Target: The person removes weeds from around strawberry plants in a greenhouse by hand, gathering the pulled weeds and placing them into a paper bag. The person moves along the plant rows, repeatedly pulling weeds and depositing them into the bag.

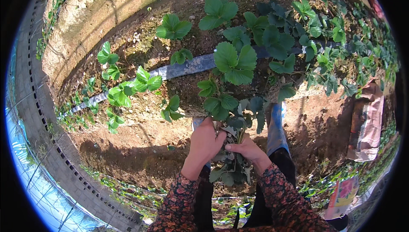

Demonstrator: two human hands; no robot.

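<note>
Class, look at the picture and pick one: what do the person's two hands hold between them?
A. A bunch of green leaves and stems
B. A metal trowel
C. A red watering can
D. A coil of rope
A: the left hand and right hand both close around a bunch of leaves, which hangs down between the forearms above the soil bed.

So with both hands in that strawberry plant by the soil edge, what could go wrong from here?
1. The left hand and right hand grip a bunch of leaves close to the strawberry plant; a hard pull might tear healthy leaves or loosen the roots.
2. The drip tape runs right behind that plant, so a tug could snag or shift it.
3. The blue boot stands close to the bed edge, where loose soil may crumble.
</note>
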